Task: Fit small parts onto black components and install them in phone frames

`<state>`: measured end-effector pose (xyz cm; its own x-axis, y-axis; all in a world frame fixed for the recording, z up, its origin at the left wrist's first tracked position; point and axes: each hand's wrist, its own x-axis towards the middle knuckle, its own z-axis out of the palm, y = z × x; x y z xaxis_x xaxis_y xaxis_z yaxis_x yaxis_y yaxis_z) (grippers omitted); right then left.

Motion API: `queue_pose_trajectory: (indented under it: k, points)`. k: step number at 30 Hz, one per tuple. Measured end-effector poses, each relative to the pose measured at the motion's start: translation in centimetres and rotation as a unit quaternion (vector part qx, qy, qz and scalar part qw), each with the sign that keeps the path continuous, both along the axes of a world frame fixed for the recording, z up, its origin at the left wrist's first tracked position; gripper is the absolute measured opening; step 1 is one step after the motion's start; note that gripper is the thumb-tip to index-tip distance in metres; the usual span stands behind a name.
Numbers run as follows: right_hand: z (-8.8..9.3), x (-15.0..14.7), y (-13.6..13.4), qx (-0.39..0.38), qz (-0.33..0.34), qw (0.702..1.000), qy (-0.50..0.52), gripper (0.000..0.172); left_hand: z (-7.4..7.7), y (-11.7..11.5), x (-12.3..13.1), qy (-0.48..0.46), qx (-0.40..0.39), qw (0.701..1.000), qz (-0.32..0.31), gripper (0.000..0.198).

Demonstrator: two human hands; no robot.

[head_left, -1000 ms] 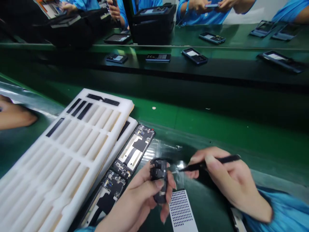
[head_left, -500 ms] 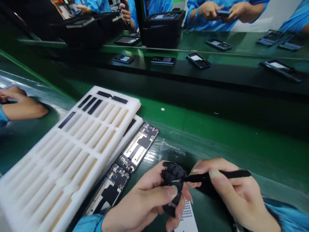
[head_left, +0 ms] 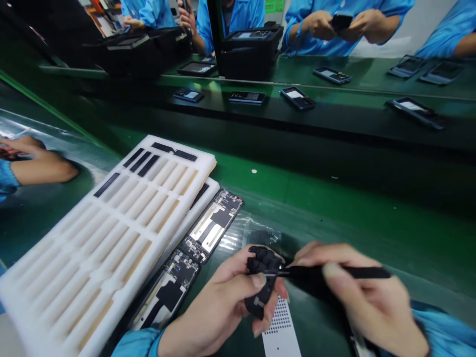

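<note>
My left hand [head_left: 219, 310] is closed around a small black plastic part [head_left: 261, 285], held upright just above the bench. My right hand [head_left: 362, 297] pinches black tweezers [head_left: 327, 272] whose tip touches the top of that part. Under both hands lies a white sheet [head_left: 280, 329] printed with rows of small dark dots. Two opened phones with bare circuit boards, one [head_left: 213, 225] farther and one [head_left: 165, 292] nearer, lie side by side to the left of my hands.
A white foam tray [head_left: 111, 223] with long slots, a few holding black strips, lies at left over a second tray. Several phones [head_left: 297, 97] ride on the dark belt beyond. People in blue sleeves work across the belt; another person's forearm [head_left: 37, 166] rests at far left.
The tweezers' tip came left from beside the black part onto its top. My left hand turned and lifted the part slightly; the view tilted a little upward.
</note>
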<state>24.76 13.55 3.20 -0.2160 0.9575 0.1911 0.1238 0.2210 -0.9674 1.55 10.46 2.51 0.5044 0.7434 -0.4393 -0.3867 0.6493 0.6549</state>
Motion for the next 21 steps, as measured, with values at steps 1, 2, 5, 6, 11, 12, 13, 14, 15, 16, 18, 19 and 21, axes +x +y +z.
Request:
queue_pose_trajectory:
  k: [1,2,5,6,11,12,13,14,15,16,18,19,21]
  points:
    - [0.7,1.2,0.7,-0.028,-0.057,0.998,0.031,0.019,0.2,-0.1,-0.2,0.039,0.017,0.999,-0.014,0.019]
    - [1.3,2.7,1.5,-0.061,-0.123,0.988,0.073,0.022,0.4,-0.2,-0.4,0.087,0.038,0.995,-0.031,0.023]
    - [1.4,8.4,1.9,-0.182,-0.241,0.94,0.158,0.02,0.9,-1.4,-0.7,0.245,0.076,0.961,-0.101,0.035]
    - [0.8,10.2,1.1,-0.253,-0.243,0.924,0.15,0.018,0.9,-2.0,-0.5,0.29,0.092,0.944,-0.129,0.035]
    - [-3.6,14.0,-6.0,-0.435,-0.067,0.897,0.024,0.026,-0.6,-5.8,3.9,0.417,0.355,0.801,-0.243,0.017]
    - [-4.1,13.8,-7.0,-0.431,-0.061,0.9,0.008,0.024,-1.3,-6.7,5.4,0.424,0.434,0.756,-0.247,0.018]
    - [-4.4,13.6,-7.6,-0.423,-0.069,0.904,-0.005,0.021,-2.0,-7.5,6.8,0.428,0.515,0.703,-0.24,0.026]
    - [-4.5,13.3,-7.9,-0.413,-0.082,0.907,-0.015,0.018,-2.7,-8.4,8.2,0.429,0.592,0.645,-0.225,0.036]
    - [-4.5,13.1,-8.0,-0.406,-0.094,0.909,-0.025,0.015,-3.4,-9.2,9.5,0.43,0.654,0.588,-0.203,0.045]
    - [-4.3,12.9,-7.9,-0.401,-0.104,0.91,-0.03,0.015,-4.0,-9.9,10.5,0.435,0.701,0.536,-0.18,0.051]
    - [-4.1,12.8,-7.6,-0.394,-0.111,0.912,-0.029,0.016,-4.8,-10.8,12.0,0.448,0.746,0.469,-0.15,0.051]
    - [-4.0,12.9,-7.5,-0.391,-0.111,0.913,-0.028,0.017,-4.9,-11.1,12.5,0.452,0.754,0.451,-0.154,0.05]
    - [-4.0,12.9,-7.3,-0.382,-0.107,0.918,-0.028,0.02,-4.6,-11.2,13.0,0.457,0.758,0.432,-0.174,0.048]
